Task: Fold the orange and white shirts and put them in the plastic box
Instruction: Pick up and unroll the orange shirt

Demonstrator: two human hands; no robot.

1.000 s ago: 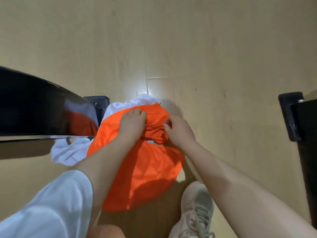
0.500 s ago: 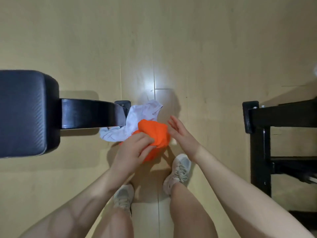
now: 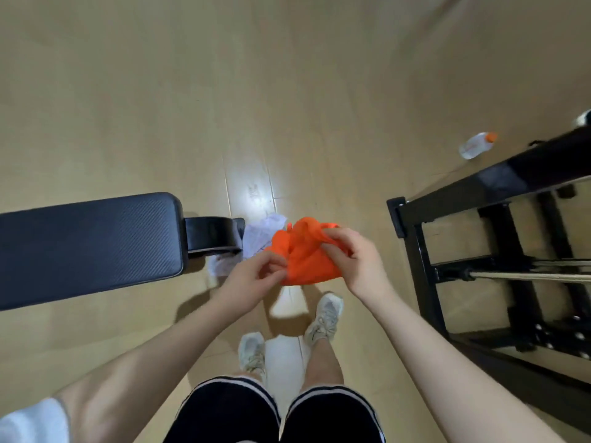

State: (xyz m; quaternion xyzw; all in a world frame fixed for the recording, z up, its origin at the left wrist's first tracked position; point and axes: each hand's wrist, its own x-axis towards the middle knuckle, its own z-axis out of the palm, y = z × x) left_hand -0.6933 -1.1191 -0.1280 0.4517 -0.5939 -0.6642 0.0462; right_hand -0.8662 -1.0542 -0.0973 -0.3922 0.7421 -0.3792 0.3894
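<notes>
The orange shirt (image 3: 303,254) hangs bunched in the air above the floor, held between both my hands. My left hand (image 3: 252,279) pinches its lower left edge with curled fingers. My right hand (image 3: 348,260) grips its upper right part, the fingers wrapped in the fabric. The white shirt (image 3: 256,241) lies crumpled on the wooden floor beside the foot of the bench, partly hidden behind the orange one. No plastic box is in view.
A black padded bench (image 3: 86,244) stretches in from the left. A black metal rack (image 3: 499,238) stands on the right. A plastic bottle with an orange cap (image 3: 476,145) lies on the floor at the far right. My two feet in pale sneakers (image 3: 323,318) stand below the shirts.
I have stood up, and the orange shirt has come off the floor with both hands. The right hand, which was open beside it, now grips it. The white shirt stays on the floor.
</notes>
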